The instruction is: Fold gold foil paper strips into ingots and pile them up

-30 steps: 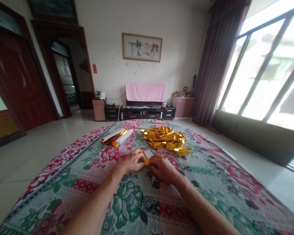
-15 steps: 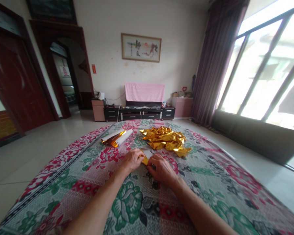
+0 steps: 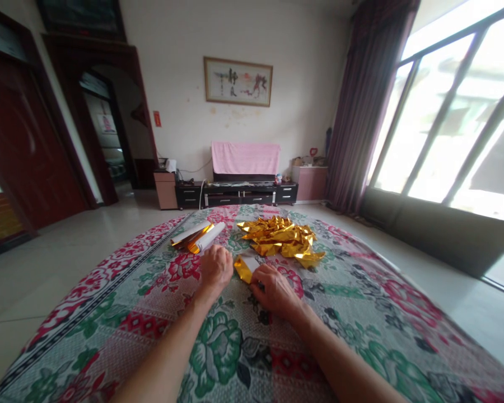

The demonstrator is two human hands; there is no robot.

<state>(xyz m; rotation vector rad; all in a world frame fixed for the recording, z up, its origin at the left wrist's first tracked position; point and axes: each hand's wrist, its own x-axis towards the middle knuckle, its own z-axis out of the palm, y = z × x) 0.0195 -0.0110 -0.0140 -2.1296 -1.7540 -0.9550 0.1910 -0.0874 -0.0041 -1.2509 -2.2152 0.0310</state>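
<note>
A sheet of gold foil paper [image 3: 244, 270], its white back partly showing and one edge folded over, lies on the patterned tablecloth in front of me. My right hand [image 3: 271, 284] is closed on the paper's near right corner. Just left of the sheet, my left hand [image 3: 216, 267] has its fingers curled in, apart from the paper, with nothing visible in them. A heap of folded gold foil pieces [image 3: 283, 238] lies beyond my right hand. Past my left hand rests a curled stack of white-backed gold sheets [image 3: 199, 237].
The round table wears a floral tablecloth [image 3: 168, 341]. Across the tiled floor [image 3: 46, 254] stand a low black TV cabinet [image 3: 246, 196] and a pink cloth [image 3: 246, 158] draped over a screen. A tall window [image 3: 437, 123] and purple curtain [image 3: 361, 106] are at the right.
My left hand has let go of the gold foil paper and moved a little left and up from it. The right hand stays at the paper's corner. The view has shifted slightly.
</note>
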